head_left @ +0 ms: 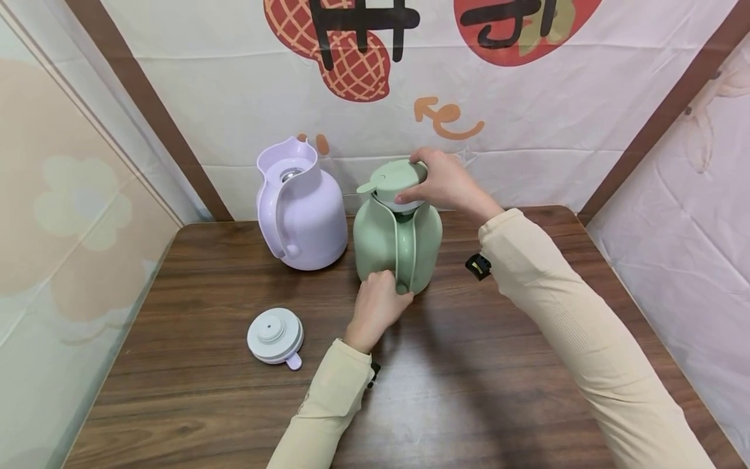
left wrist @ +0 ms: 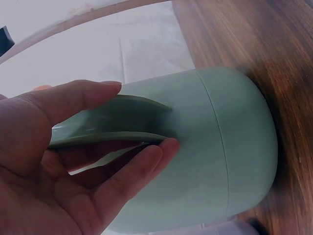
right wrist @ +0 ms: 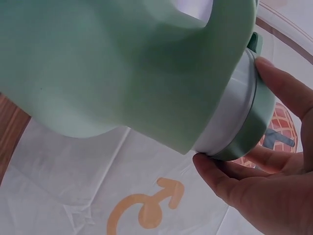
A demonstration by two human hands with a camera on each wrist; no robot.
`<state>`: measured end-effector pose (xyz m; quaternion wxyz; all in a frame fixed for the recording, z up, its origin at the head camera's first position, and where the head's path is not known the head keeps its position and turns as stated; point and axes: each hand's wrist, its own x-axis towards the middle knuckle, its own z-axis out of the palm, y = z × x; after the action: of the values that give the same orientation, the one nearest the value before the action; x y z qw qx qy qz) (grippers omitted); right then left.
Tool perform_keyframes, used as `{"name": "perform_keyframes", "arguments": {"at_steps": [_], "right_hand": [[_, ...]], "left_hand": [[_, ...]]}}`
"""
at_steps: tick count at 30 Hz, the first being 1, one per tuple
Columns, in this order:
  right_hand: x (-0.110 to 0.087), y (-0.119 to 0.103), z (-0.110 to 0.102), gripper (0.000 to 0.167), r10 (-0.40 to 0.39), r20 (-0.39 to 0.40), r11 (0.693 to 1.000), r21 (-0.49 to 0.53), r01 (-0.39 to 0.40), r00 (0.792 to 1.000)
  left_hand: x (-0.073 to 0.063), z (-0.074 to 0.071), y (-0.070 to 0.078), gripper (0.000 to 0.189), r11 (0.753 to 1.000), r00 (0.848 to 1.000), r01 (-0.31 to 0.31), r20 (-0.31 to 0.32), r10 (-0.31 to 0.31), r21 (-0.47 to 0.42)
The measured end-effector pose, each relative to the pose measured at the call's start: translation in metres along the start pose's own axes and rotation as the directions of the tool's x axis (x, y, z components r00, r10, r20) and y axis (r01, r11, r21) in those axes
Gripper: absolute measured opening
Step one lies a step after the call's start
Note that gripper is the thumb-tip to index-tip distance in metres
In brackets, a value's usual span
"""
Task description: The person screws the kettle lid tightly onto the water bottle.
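Observation:
A pale green thermos jug (head_left: 375,238) stands upright at the back of the table, its handle (head_left: 405,251) facing me. My left hand (head_left: 377,306) holds the lower part of that handle; in the left wrist view the thumb lies on one side of the handle (left wrist: 107,120) and fingers on the other. From above, my right hand (head_left: 446,184) grips the green lid (head_left: 398,176) by its rim between thumb and fingers. The lid sits raised at the mouth, and its pale lower part (right wrist: 227,110) shows above the jug's collar in the right wrist view.
Left of the green jug stands a lilac thermos jug (head_left: 313,221) without its lid, its mouth exposed. Nearer to me, a white lid (head_left: 275,335) with a lilac tab lies upside down on the wooden table (head_left: 457,384). A printed cloth wall (head_left: 222,98) rises behind the table.

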<state>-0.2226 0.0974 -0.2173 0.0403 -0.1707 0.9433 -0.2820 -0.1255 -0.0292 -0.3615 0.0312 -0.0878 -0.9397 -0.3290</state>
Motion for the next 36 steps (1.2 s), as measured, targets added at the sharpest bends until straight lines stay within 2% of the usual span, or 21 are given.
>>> {"name": "perform_keyframes", "arguments": {"at_steps": [6,12,20,24,29,36], "right_hand": [[-0.001,0.004,0.002,0.067,-0.029,-0.036,0.999,-0.02,0.028,0.999],[-0.005,0.01,0.007,0.065,-0.051,-0.096,0.999,0.008,0.052,0.994],[-0.009,0.012,0.014,0.067,-0.047,-0.115,0.999,0.012,0.049,0.992],[-0.008,0.009,0.012,0.068,-0.034,-0.083,0.999,-0.008,0.033,0.996],[-0.005,0.004,0.006,0.068,-0.005,-0.006,0.999,-0.044,0.004,1.0],[0.002,-0.007,-0.006,0.063,0.06,0.106,0.995,-0.084,-0.051,0.993]], "left_hand": [[-0.001,0.0,0.001,0.047,1.0,1.0,-0.004,0.002,0.004,0.001],[-0.001,0.0,0.001,0.048,1.0,1.0,-0.003,0.011,0.003,-0.001],[-0.001,-0.001,0.001,0.048,1.0,1.0,0.002,0.016,-0.002,-0.002],[-0.001,-0.001,0.0,0.047,1.0,1.0,0.008,0.018,-0.008,0.009],[-0.001,-0.001,0.0,0.048,1.0,1.0,0.004,0.015,-0.004,0.002],[0.0,0.0,-0.001,0.048,1.0,1.0,-0.003,0.006,0.003,0.007]]}}
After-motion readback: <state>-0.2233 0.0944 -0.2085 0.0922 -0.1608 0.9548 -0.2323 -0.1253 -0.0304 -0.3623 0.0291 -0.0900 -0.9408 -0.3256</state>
